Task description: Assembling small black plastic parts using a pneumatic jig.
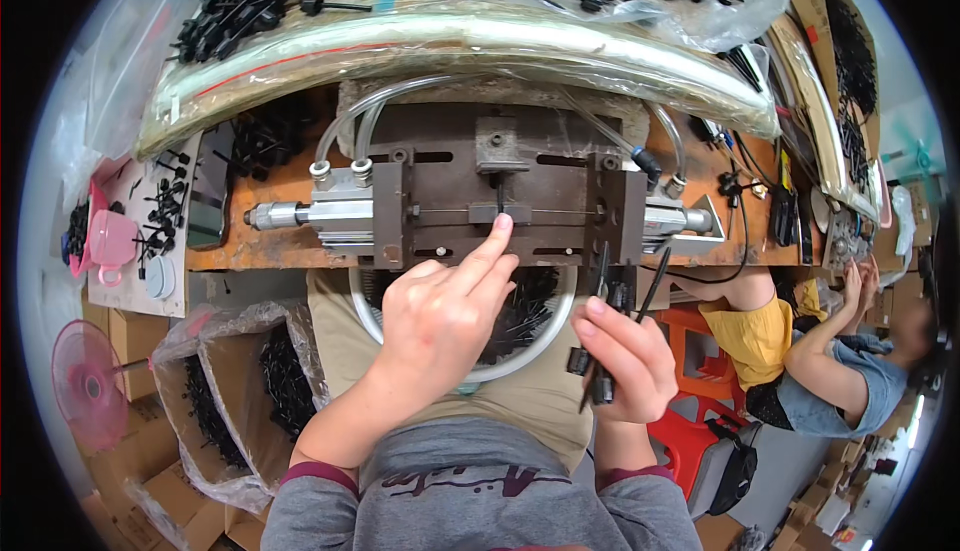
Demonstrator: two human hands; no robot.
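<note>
My left hand (pixel 440 321) reaches to the middle of a dark metal fixture (pixel 430 131). Its index finger is stretched out, and the tip rests at a small grey block (pixel 484 214). The other fingers are loosely bent, and no held thing shows in them. Just beyond the fingertip, a short black piece (pixel 501 191) stands in line with the upper clamp block (pixel 497 141). My right hand (pixel 630 361), just right of the fixture's front, is closed around several black plastic parts with thin stems (pixel 602 383), some pointing up and some down.
Air cylinders (pixel 340 213) with clear hoses flank the fixture. A white-rimmed basin (pixel 510 366) of black parts sits at my lap. More parts lie on the plastic-wrapped ledge (pixel 460 36) and in a lined box (pixel 230 381). A co-worker (pixel 840 361) sits at right, near a red stool (pixel 685 441).
</note>
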